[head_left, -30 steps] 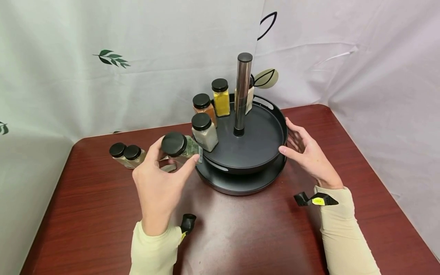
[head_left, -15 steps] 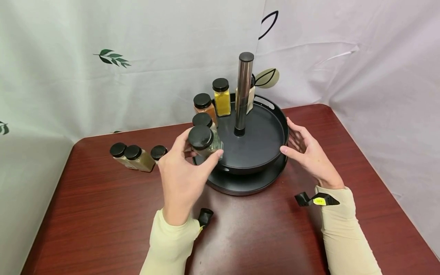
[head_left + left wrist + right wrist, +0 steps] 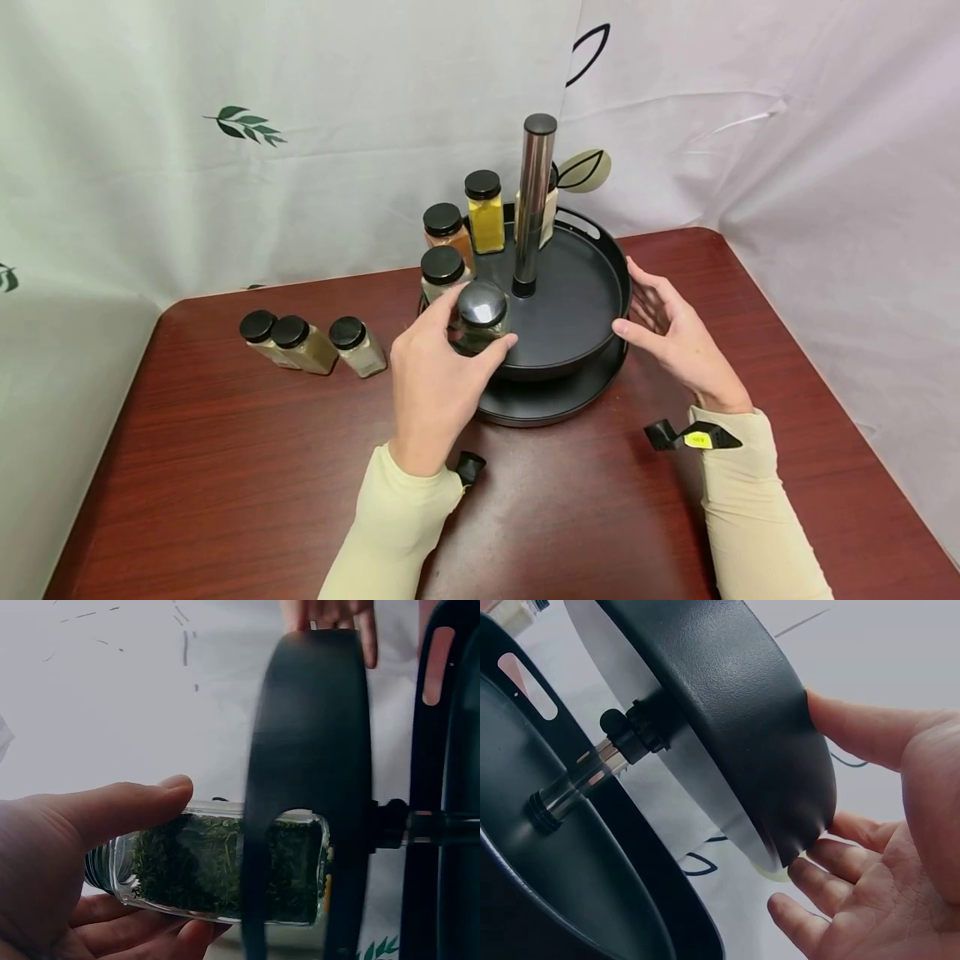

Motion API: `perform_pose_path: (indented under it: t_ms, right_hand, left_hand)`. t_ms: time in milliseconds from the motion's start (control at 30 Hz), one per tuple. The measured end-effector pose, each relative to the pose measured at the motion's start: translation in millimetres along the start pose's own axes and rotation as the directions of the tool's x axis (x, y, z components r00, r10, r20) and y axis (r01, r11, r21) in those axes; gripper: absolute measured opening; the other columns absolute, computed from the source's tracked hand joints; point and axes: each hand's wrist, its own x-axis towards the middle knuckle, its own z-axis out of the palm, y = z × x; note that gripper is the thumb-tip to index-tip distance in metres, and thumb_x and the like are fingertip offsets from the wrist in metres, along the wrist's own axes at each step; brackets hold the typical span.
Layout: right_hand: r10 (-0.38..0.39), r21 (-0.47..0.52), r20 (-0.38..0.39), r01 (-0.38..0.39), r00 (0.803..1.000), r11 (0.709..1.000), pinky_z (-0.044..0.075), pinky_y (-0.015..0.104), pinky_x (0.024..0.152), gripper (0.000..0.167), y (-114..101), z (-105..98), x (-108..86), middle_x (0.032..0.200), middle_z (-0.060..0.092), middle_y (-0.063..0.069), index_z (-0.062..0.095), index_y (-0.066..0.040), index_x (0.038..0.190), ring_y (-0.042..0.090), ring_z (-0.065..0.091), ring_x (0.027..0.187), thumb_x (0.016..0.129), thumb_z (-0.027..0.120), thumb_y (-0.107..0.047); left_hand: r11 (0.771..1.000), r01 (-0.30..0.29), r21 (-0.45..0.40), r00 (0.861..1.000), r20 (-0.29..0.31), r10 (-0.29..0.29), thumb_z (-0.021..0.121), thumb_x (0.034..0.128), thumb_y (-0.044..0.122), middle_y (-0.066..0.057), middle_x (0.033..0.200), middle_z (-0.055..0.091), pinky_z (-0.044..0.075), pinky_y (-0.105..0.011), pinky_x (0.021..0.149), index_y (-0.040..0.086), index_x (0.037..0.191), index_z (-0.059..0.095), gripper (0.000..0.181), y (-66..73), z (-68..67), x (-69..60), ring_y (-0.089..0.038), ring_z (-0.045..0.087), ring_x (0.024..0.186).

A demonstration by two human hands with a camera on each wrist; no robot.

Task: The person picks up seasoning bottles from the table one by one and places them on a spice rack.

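My left hand pinches a black-lidded glass jar over the front left of the upper tray. Green dried leaves fill that jar in the left wrist view, its lower end behind the tray's wall. My right hand touches the upper tray's right rim, thumb in front and fingers behind; the right wrist view has the thumb and fingertips of this hand against the wall. A white jar, an orange one and a yellow one stand along the tray's left and back.
A metal post rises from the tray's middle, with a pale jar partly behind it. Below is a wider lower tray. Three jars stand on the table at left, one of them apart. A pale curtain hangs behind.
My left hand has carried the green jar rightward from beside the tray to over its front left, uncovering the separate jar on the table. The right hand has stayed at the rim.
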Motion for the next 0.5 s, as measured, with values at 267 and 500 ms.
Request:
perform_pose_path:
  t_ms: [267,500]
  right_hand:
    - [0.0,0.001,0.002,0.0,1.0,1.0,0.031,0.019,0.112,0.071,-0.4,-0.1,-0.6,0.163,0.028,0.012,0.032,-0.004,0.156,0.02,0.028,0.149,0.093,0.065,0.006]
    - [0.005,-0.007,0.004,-0.005,1.0,1.0,0.031,0.018,0.112,0.071,-1.1,-0.1,-0.5,0.164,0.028,0.011,0.032,-0.004,0.156,0.021,0.028,0.15,0.093,0.065,0.005]
  left_hand:
    - [0.996,0.068,0.05,0.997,0.03,-0.07,0.094,0.0682,0.028,-0.003,0.095,0.075,0.054,-0.036,0.068,0.008,0.126,0.067,0.066,-3.1,6.7,-0.9,-0.016,0.069,0.076]
    - [0.996,0.07,0.051,0.996,0.047,-0.072,0.093,0.0711,0.028,-0.002,0.103,0.075,0.056,-0.036,0.071,0.008,0.128,0.066,0.066,-4.7,8.1,-0.6,-0.016,0.07,0.081]
